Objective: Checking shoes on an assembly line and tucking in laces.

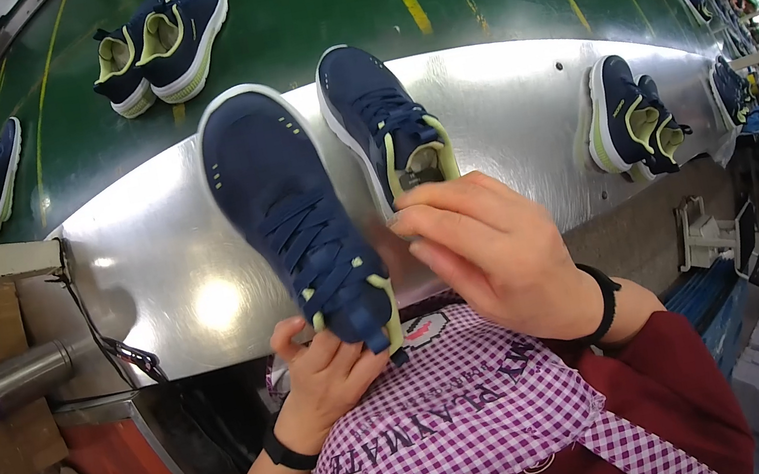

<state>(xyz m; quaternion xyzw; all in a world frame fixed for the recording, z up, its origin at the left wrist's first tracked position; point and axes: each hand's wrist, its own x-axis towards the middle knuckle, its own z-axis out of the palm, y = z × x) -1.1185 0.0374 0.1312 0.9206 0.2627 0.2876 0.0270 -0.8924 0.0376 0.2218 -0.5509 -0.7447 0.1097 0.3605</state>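
Observation:
A navy sneaker (pixel 274 184) with a white sole edge and pale green lining is tilted up in front of me, toe pointing away. My left hand (pixel 327 373) grips it at the heel, fingers around the collar. Its mate, a second navy sneaker (pixel 367 107), lies on the metal ledge just to the right. Over the heel end of that shoe is my right hand (pixel 492 242), thumb and fingers pinched together. Anything between those fingertips is too small to make out.
The shiny metal ledge (pixel 164 224) borders a green belt (pixel 289 9) with yellow lines. A pair of sneakers (pixel 168 46) stands on the belt, another pair (pixel 628 117) on the ledge at right. A steel flask (pixel 24 379) lies at left, near a hanging dark cord (pixel 89 319).

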